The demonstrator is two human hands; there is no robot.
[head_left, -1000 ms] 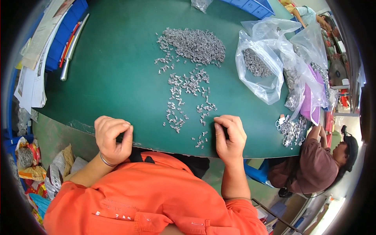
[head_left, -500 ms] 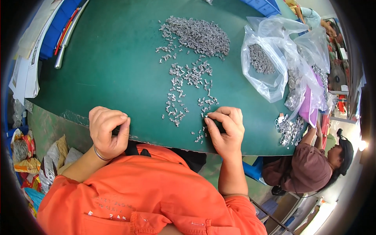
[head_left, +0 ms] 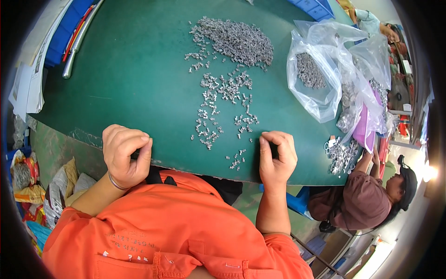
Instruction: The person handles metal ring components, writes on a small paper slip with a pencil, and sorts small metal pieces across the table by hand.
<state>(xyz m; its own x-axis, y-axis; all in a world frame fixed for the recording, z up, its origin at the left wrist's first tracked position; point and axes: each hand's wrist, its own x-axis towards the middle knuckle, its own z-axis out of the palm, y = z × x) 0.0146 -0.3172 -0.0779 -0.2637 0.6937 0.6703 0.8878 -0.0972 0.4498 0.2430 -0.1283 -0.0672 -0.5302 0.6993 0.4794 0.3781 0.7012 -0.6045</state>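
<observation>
My left hand (head_left: 126, 156) rests at the table's near edge, closed, with thumb and forefinger pressed together; anything between them is hidden or too small to make out. My right hand (head_left: 278, 158) is closed too, thumb against forefinger, just above the green tabletop; I cannot make out anything in its pinch. Left of it lie a single small grey metal part (head_left: 251, 140) and a little group of the same parts (head_left: 236, 161). Farther up, more loose parts (head_left: 207, 135) are spread in a rough column, below a dense heap of them (head_left: 237, 41).
To the right stand an open clear plastic bag (head_left: 316, 100) with grey parts and a purple scoop-like piece (head_left: 364, 125). Silvery pieces (head_left: 341, 153) lie by the right edge, near a co-worker (head_left: 357, 200). A metal rod (head_left: 76, 51) and blue bin (head_left: 62, 44) are at left.
My right hand has moved right, away from the small parts; its fingertips were beside one, and a lone part now lies left of the hand. My left hand keeps its pinch, barely shifted.
</observation>
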